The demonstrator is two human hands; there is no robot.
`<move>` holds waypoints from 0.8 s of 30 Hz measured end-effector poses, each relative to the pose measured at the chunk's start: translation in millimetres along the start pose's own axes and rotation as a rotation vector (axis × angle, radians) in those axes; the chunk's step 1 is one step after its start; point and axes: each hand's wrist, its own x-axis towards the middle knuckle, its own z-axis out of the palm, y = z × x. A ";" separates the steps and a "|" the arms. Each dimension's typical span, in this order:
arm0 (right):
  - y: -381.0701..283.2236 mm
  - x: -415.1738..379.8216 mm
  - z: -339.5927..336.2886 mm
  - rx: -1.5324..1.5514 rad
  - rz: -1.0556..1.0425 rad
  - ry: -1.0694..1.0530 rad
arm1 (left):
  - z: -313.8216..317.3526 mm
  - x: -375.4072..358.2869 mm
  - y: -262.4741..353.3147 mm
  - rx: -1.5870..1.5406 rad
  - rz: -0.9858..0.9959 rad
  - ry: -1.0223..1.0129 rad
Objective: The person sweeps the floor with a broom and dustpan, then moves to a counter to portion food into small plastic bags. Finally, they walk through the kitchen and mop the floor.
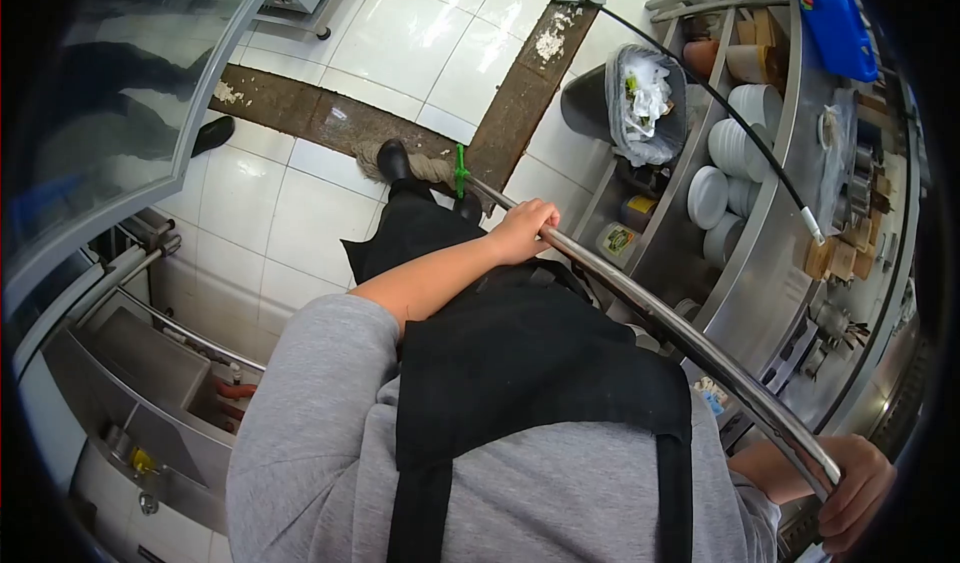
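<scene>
My left hand (525, 231) is wrapped round the metal handle of a mop (660, 313), partway down its length. Close to the handle's upper end, at the lower right, my right hand (858, 493) is closed on the same pole. The mop runs diagonally down to a green clamp (460, 171) and a greyish string mop head (432, 169) on the floor. One of my black shoes (394, 161) is right beside the strings, partly covering them from view. A black apron (540, 363) hides part of my legs.
A lined bin (575, 103) with rubbish stands by steel shelving holding stacked white plates (735, 143). A long black-handled tool (715, 93) leans against the counter. A blue jerrycan (838, 31) sits there. Glass door (110, 103) and another person's shoe (213, 135) are left.
</scene>
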 end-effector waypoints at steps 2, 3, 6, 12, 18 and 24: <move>15.3 11.9 -5.4 -0.020 -0.015 0.017 | -12.1 2.9 -5.0 -0.001 -0.008 -0.075; 41.1 31.1 -0.6 -0.108 -0.003 0.093 | -18.7 1.3 -12.8 0.051 -0.018 -0.143; 70.5 55.5 1.1 -0.202 -0.030 0.247 | -57.9 -2.6 -29.9 0.140 -0.142 -0.187; 75.6 64.5 -9.5 -0.303 -0.091 0.439 | -233.8 -55.9 -109.8 0.496 -0.509 -0.263; 65.0 55.6 -19.5 -0.275 -0.070 0.380 | -383.2 -204.5 -95.0 1.077 -1.090 -0.448; 49.2 28.0 -13.6 -0.211 -0.089 0.339 | -353.2 -266.3 -105.5 0.666 -1.210 -0.041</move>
